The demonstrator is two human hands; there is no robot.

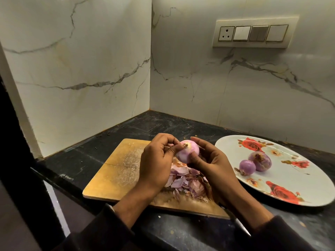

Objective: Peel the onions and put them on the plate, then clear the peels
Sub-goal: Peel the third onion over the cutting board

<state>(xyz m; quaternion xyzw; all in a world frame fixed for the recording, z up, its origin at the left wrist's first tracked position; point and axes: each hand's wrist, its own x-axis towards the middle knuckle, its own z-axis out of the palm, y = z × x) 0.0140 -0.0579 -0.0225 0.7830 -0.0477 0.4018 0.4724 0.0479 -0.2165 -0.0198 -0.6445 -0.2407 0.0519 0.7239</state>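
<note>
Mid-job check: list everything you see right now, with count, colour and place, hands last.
onion in hand: one, pale pink, held above the board
onions on plate: two, purple, touching, near the plate's middle
plate: one, white with red roses, on the counter at right
peels: a pile, pink-purple, on the board under the hands
cutting board: one, wooden, on the counter
counter: one, dark stone, in the corner
switch panel: one, cream, on the right wall
walls: two, white marble
left hand: pinches at the onion's top
right hand: grips the onion
</note>
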